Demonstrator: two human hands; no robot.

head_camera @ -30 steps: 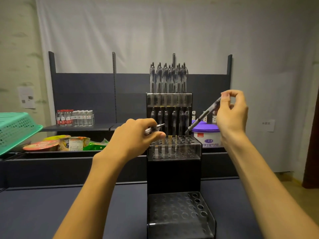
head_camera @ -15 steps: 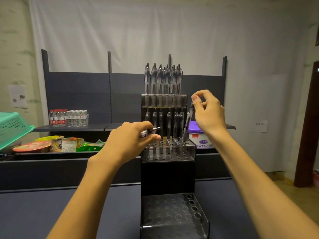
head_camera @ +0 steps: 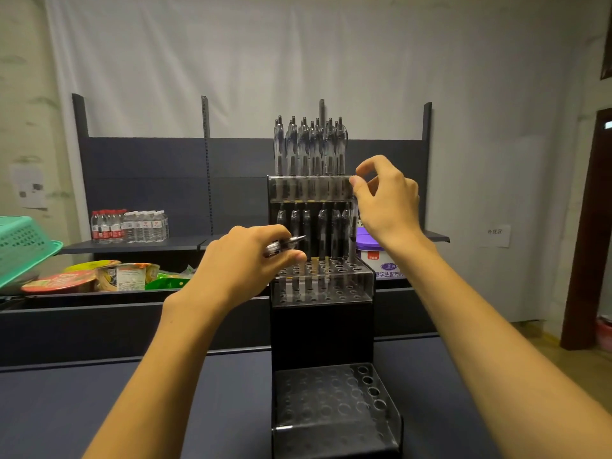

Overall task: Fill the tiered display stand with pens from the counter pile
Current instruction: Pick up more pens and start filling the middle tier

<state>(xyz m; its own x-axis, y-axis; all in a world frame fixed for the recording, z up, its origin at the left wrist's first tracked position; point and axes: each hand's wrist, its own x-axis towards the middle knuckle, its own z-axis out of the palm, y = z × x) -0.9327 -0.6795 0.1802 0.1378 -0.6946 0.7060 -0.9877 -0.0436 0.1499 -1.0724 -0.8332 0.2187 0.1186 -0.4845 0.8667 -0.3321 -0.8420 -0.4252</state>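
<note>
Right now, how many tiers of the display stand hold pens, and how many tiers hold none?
Tiers holding pens: 2 (top tier, middle tier)
Tiers holding none: 1 (bottom tier)
Total: 3 tiers

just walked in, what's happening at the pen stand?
A person is loading pens into a tiered display stand. The left hand grips spare pens. The right hand is at the top of a pen standing in the middle tier's back right corner. The top tier looks full; the bottom tier is empty.
</note>
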